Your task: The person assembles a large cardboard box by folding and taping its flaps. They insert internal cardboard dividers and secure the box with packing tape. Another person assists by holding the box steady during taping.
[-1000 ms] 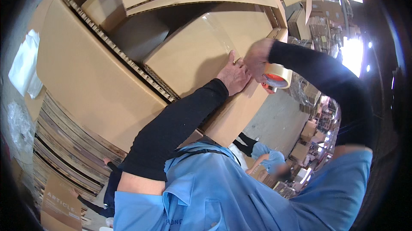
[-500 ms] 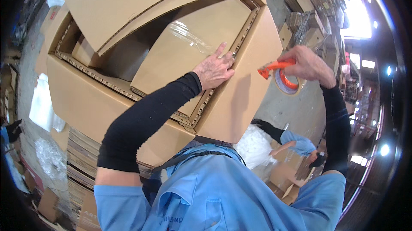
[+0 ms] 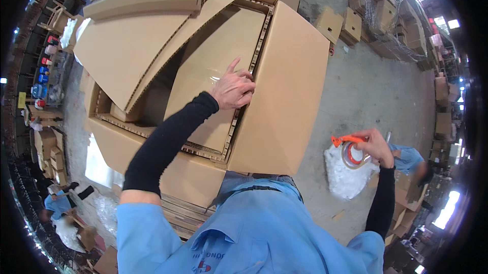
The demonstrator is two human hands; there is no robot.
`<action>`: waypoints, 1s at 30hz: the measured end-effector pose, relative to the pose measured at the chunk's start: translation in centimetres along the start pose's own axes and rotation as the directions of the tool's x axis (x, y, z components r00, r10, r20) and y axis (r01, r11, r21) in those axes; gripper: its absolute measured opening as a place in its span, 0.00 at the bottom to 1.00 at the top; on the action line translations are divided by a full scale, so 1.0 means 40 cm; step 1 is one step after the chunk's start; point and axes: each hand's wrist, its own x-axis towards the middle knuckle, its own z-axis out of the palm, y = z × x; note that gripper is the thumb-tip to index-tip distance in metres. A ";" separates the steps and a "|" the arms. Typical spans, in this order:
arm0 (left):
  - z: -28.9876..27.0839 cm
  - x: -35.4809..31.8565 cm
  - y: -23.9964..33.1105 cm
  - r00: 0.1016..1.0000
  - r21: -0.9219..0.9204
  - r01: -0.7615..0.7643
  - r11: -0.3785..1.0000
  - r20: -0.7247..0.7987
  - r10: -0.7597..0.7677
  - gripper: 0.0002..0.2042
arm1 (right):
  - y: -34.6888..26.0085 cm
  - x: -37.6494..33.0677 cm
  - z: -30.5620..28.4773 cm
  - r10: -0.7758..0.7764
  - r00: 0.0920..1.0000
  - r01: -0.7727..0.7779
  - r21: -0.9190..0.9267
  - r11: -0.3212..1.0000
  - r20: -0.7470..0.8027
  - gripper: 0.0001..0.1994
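— Left hand point(image 3: 234, 90)?
— Flat on the big cardboard box point(image 3: 284, 96), fingers together, one pointing up.
— Right hand point(image 3: 375, 147)?
— Off to the right, fingers clamped on a tape roll point(image 3: 352, 154).

— What packages are in view?
— A large brown corrugated carton point(image 3: 284, 91) fills the middle, flaps open, a flat cardboard sheet point(image 3: 213, 75) lying inside.
— Any others?
— Small brown boxes point(image 3: 351, 19) stand on the concrete floor at upper right, near shrink-wrapped stacks point(image 3: 391, 24).
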 end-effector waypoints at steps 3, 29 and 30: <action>0.061 -0.042 0.045 0.831 -0.452 0.162 0.877 -0.417 -0.368 0.04 | 0.121 -0.009 0.087 -0.004 0.998 0.024 0.303 0.953 -0.069 0.21; 0.145 -0.032 0.263 0.717 -0.010 0.677 0.736 -0.217 -0.662 0.18 | -0.142 0.636 1.017 0.005 0.987 -0.156 0.972 -0.177 0.159 0.19; 0.153 -0.040 0.267 0.734 0.108 0.669 0.735 -0.247 -0.632 0.16 | -0.160 0.623 1.000 0.008 0.979 -0.200 0.961 -0.190 0.206 0.19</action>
